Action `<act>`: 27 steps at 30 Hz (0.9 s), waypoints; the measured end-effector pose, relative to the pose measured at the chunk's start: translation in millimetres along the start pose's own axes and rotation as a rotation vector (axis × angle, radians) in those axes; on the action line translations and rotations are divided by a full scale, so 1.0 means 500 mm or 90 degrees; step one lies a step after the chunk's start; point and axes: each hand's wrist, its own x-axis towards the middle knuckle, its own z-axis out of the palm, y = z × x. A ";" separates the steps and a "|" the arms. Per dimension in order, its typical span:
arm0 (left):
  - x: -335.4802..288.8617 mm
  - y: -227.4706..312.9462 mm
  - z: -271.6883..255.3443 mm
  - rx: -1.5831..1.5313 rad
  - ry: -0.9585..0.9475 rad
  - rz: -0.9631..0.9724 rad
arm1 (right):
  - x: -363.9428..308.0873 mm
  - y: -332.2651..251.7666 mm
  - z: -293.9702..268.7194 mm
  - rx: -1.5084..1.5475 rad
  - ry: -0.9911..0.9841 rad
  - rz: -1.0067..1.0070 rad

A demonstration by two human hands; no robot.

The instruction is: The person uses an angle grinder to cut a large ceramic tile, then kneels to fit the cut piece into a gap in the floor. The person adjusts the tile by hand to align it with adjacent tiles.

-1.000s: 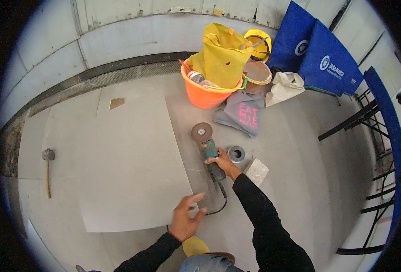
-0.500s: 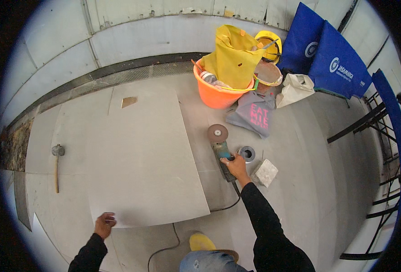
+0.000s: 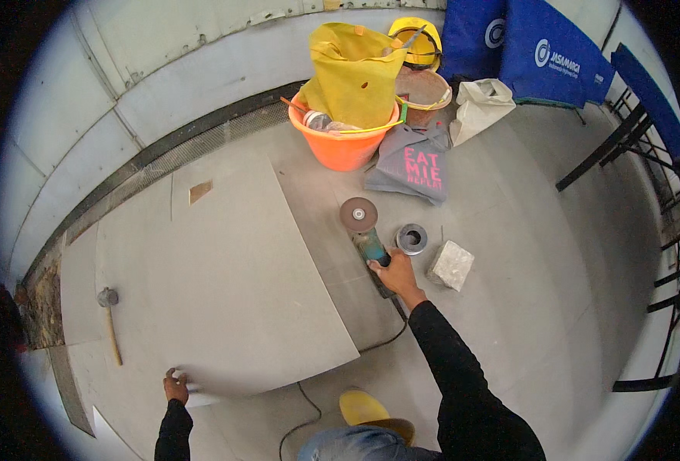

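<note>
My right hand (image 3: 396, 274) is closed around the body of an angle grinder (image 3: 371, 247) with a brown disc at its far end. The grinder lies on the floor, right of a large light-grey sheet (image 3: 240, 284). A dark cord runs from its near end toward the sheet. At the sheet's near edge is my left hand (image 3: 176, 386), its fingers bent but apart, with nothing visible in them. Whether its fingertips touch the sheet is unclear. A grey smudge shows beside it. Next to the grinder are a grey ring-shaped roll (image 3: 411, 240) and a pale block (image 3: 451, 266).
A mallet (image 3: 109, 323) lies on the left. Beyond the grinder stand an orange bucket (image 3: 340, 150) holding a yellow bag, a grey bag (image 3: 411, 163), a second bucket and a yellow helmet (image 3: 417, 42). Blue panels (image 3: 547, 58) and black metal frames stand at right.
The view has turned, so the surroundings appear shifted and tilted. My right hand keeps its hold on the grinder. My left hand stays by the sheet's near edge, its fingers pointing more away from me.
</note>
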 end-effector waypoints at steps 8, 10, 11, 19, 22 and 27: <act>0.080 -0.076 0.082 -0.161 0.022 -0.181 | -0.063 -0.055 -0.022 0.023 0.120 -0.019; 0.087 -0.074 0.079 -0.169 0.035 -0.223 | -0.121 -0.113 -0.022 0.136 0.060 0.001; 0.093 -0.069 0.076 -0.203 0.033 -0.272 | -0.154 -0.145 -0.018 0.265 -0.055 0.007; 0.150 0.042 0.025 -0.197 0.098 -0.262 | -0.165 -0.306 0.043 0.310 -0.339 0.338; 0.145 0.101 -0.013 -0.246 0.103 -0.342 | -0.154 -0.329 0.057 0.376 -0.396 0.354; 0.100 0.153 -0.097 -0.277 0.118 -0.451 | -0.184 -0.341 0.076 0.274 -0.215 0.331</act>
